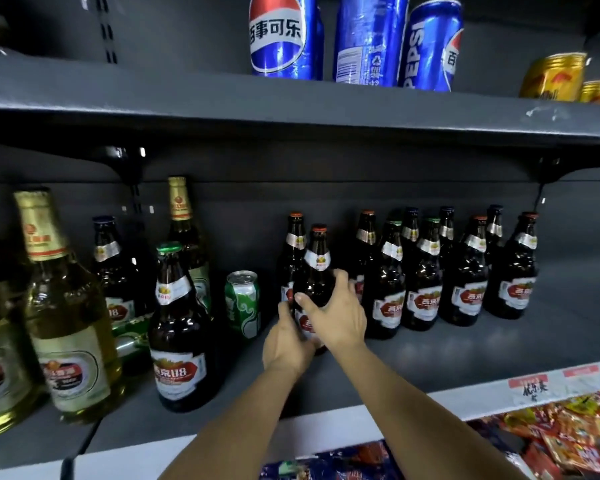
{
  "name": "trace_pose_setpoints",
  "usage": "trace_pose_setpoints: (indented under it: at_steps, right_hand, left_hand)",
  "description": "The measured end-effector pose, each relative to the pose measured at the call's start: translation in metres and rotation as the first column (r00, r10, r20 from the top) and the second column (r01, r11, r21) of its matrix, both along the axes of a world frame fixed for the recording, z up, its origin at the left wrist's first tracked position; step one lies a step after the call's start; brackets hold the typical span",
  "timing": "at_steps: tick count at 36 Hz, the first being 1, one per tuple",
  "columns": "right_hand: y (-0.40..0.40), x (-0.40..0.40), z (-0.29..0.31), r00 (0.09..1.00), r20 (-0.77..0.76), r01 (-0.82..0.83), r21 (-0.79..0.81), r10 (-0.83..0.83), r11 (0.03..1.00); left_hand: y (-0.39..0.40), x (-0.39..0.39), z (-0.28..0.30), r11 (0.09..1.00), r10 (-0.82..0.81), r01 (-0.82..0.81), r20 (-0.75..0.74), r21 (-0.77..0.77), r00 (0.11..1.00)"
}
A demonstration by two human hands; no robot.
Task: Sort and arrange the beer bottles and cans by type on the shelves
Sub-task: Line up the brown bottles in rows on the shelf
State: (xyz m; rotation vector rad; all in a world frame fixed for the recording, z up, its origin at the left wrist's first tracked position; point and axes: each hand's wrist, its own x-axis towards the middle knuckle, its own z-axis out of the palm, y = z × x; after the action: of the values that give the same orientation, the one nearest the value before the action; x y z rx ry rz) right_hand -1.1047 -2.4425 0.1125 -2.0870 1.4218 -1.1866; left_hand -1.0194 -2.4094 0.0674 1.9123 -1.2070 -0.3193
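Note:
Both my hands hold one brown beer bottle [317, 268] with a red cap, upright on the grey middle shelf [447, 355]. My left hand [288, 344] grips its lower body from the left; my right hand [336, 313] wraps its shoulder from the right. Another red-capped brown bottle [293, 251] stands right behind it. Several brown bottles [426, 282] with red, green and dark caps stand grouped to the right. A green can [243, 303] stands just left of my hands. A green-capped brown bottle [177, 334] and pale gold-foil bottles [66, 317] stand at the left.
Blue Pepsi cans [284, 36] and gold cans [551, 77] stand on the upper shelf. A green bottle [132, 336] lies on its side behind the left bottles. Snack packets [568, 438] fill the shelf below, and a white price strip [465, 400] runs along the shelf's edge.

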Motion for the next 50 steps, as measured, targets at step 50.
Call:
trace_pose_setpoints:
  at_steps: [50]
  right_hand:
    - [-0.135,0.032,0.093,0.878,0.281,-0.456,0.238,0.388,0.858]
  left_hand:
    - [-0.044,0.037,-0.019,0.954,-0.296,0.291,-0.405,-0.075,0.865]
